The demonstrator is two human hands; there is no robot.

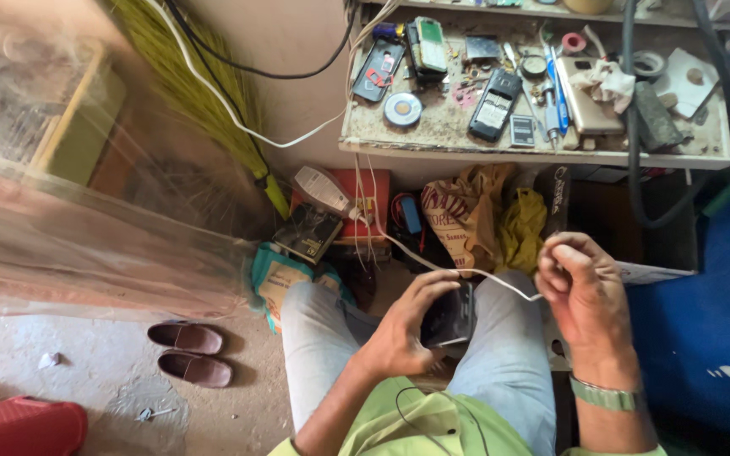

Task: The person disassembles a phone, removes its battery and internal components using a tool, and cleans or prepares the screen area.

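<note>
Head view: left hand fingers grip upright phone; right hand fingers pinch white cable.

phone: mostly hidden by fingers | left foreground: blurred

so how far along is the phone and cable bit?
Done: the left hand grips the dark phone on the lap. In hand: the right hand pinches the white cable beside it. Left: no plug visibly seated in the phone; the cable end sits hidden in the fingers.
</note>
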